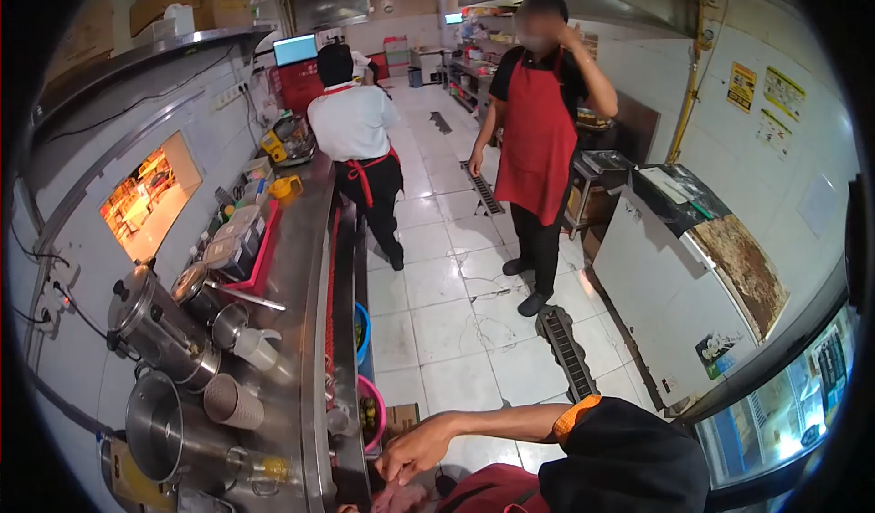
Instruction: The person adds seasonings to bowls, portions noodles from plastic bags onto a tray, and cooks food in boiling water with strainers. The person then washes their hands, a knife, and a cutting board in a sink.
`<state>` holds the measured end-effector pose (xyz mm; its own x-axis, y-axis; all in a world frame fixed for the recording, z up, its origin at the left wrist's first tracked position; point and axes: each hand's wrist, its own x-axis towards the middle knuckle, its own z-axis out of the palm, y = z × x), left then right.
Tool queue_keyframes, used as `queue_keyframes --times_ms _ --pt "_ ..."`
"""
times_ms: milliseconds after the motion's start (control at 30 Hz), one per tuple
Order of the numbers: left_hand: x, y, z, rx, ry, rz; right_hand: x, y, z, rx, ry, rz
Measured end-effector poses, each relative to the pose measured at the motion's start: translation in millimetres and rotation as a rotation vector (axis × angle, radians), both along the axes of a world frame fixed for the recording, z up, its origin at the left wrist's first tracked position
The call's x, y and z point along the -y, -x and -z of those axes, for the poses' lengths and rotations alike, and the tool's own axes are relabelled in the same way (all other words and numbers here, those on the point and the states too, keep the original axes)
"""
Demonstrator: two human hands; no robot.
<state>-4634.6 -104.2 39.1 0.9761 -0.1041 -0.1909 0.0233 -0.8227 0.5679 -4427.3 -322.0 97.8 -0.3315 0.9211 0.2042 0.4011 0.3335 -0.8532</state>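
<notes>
My right hand [415,449] reaches in from the lower right, past the front edge of the steel counter [305,367]. Its fingers are bent together, pointing down. Just under them is a pale pink, soft-looking shape [401,497], cut off by the bottom edge; I cannot make out what it is or whether the fingers grip it. My left hand cannot be made out in the view. Near my right hand, below the counter, stands a pink tub [377,402] with green, round produce [367,417] in it. A cardboard box [404,419] is beside the tub.
On the counter stand a large steel pot [157,429], a steel urn [150,317], a textured cup [231,401], a white jug [258,349] and a red tray [264,262] of containers. Two people [538,139] [354,126] stand in the aisle. A white chest freezer [670,267] lines the right.
</notes>
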Motion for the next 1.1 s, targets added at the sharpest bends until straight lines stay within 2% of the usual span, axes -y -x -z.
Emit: queue_keyframes --times_ms 133,200,267,333,367,400,433,467,533,600,633,667,700,733,800,833,867,900,933,1000,1067,1100 --pt "5.2 13.1 16.9 -0.047 -0.065 -0.17 -0.2 -4.6 0.1 -0.143 0.031 -0.075" --pt "2.7 27.2 27.6 -0.057 -0.105 -0.267 1.6 -9.5 -1.3 -0.114 0.061 -0.066" --pt "-0.8 56.5 36.3 -0.107 -0.155 -0.384 0.0 -9.9 3.2 -0.08 0.005 0.209" --pt "2.8 83.1 27.9 -0.221 -0.185 -0.501 3.7 -17.9 -4.8 -0.108 0.152 0.23" --pt "6.1 91.5 24.7 -0.31 -0.136 -0.585 6.8 -16.9 -4.6 -0.344 0.275 0.301" --pt "13.0 99.9 0.7 -0.129 -0.023 -0.55 4.9 -20.5 -5.7 -0.238 0.25 0.314" --pt "17.6 108.0 -14.6 0.107 -0.048 -0.509 3.2 -19.0 -3.5 -0.21 0.176 0.345" --pt "15.1 126.9 -5.7 0.17 0.156 -0.55 -1.0 -15.5 -4.4 -0.23 0.264 0.387" --pt "24.9 144.8 -40.8 -0.056 0.219 -0.707 -16.5 -6.0 -9.3 -0.294 0.365 0.434" --pt "24.3 161.0 -52.4 -0.055 0.238 -0.823 -42.7 0.3 4.5 -0.417 0.415 0.474" --pt "23.4 162.2 -64.5 -0.106 0.417 -0.988 -61.9 3.4 13.8 -0.442 0.391 0.465" --pt "11.5 178.5 -46.3 -0.103 0.451 -1.014 -86.1 5.6 25.0 -0.463 0.364 0.463" --pt "5.2 175.5 -58.2 -0.13 0.452 -1.116 -114.1 5.7 38.1 -0.323 0.276 0.451" --pt "-6.6 168.9 -70.1 -0.162 0.455 -1.215 -148.5 8.3 45.9 -0.334 0.284 0.484" --pt "-49.4 197.9 -9.6 0.23 0.337 -1.192 -198.1 24.6 69.3 -0.35 0.308 0.509" --pt "-60.6 198.2 13.2 0.386 -0.182 -1.305 -220.2 30.3 84.7 -0.189 0.018 0.629" --pt "-57.5 180.6 11.9 0.427 -0.575 -1.339 -234.3 35.5 92.7 -0.024 -0.273 0.742" --pt "-55.6 162.1 18.5 0.486 -0.426 -1.365 -236.2 41.3 91.3 -0.024 -0.274 0.743" --pt "-52.3 143.1 30.0 0.539 -0.27 -1.384 -226.6 49.5 89.3 -0.002 -0.168 0.679" --pt "-52.0 97.5 66.2 0.262 -0.453 -1.153 -212.8 62.5 98.0 0.029 -0.045 0.621" --pt "-53.6 56.8 103.5 0.29 -0.619 -1.013 -208.9 69.8 117.7 0.376 -0.208 0.409" --pt "-58.7 43.6 119.7 0.293 -0.608 -1.004 -203.6 68.4 127.2 0.383 -0.2 0.418"
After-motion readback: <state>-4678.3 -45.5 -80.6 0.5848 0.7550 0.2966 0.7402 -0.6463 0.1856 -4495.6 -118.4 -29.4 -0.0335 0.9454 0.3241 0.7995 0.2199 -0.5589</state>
